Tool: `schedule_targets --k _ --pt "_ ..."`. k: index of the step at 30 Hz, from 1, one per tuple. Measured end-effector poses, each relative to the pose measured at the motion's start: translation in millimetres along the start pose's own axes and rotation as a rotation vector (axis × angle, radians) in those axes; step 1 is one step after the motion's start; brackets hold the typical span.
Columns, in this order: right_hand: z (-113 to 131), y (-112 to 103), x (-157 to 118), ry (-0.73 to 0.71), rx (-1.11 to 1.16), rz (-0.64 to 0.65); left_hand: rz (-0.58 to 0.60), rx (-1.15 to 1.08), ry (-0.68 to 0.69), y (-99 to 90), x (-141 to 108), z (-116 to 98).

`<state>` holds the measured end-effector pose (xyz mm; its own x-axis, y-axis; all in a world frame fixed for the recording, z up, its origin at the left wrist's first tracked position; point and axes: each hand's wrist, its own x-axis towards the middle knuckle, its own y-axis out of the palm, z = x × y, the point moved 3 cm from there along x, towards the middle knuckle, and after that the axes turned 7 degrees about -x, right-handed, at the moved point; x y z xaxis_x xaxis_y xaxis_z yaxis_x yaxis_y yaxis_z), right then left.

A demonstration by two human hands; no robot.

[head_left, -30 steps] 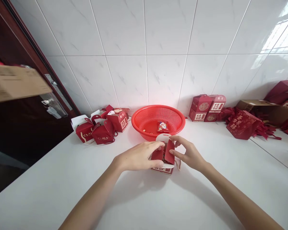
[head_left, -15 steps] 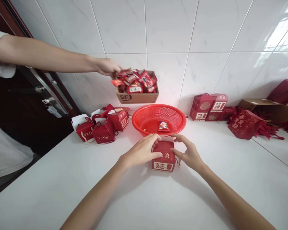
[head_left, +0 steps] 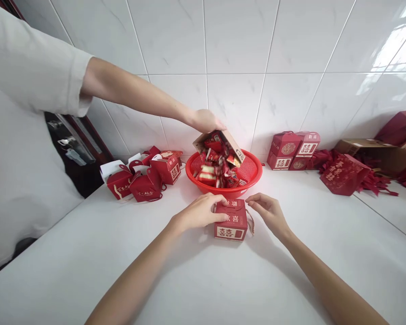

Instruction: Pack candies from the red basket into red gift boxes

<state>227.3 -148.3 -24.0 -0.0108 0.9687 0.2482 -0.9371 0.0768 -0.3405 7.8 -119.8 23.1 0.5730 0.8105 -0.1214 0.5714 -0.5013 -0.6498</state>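
A small red box [head_left: 230, 220] with white character panels stands on the white table, its top flaps folded down. My left hand [head_left: 203, 211] grips its left side, the thumb on top. At the box's back right corner is my right hand [head_left: 268, 212], thumb and index finger close together; whether they pinch anything is too small to tell. A twisted cord handle [head_left: 251, 222] hangs at the box's right side. Just behind stands a red plastic basket [head_left: 252, 177], with red wrapped sweets [head_left: 219, 169] falling into it from a tilted cardboard box [head_left: 235, 145].
Another person's hand [head_left: 208, 121] holds the cardboard box from the left. Open red boxes [head_left: 146, 185] stand at the left. Stacked red boxes [head_left: 284, 144], a hexagonal red box [head_left: 344, 175] and an open carton [head_left: 382, 153] are at the right. A tiled wall rises behind.
The other person's arm has moved right and down, tipping sweets into the basket. The small box's raised back flap is now folded down. My right hand has drawn slightly away from its top.
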Motion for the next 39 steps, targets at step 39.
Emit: schedule_targets --k 39 --pt "90 -17 36 0.01 -0.042 0.323 -0.06 -0.842 0.165 -25.1 -29 -43"
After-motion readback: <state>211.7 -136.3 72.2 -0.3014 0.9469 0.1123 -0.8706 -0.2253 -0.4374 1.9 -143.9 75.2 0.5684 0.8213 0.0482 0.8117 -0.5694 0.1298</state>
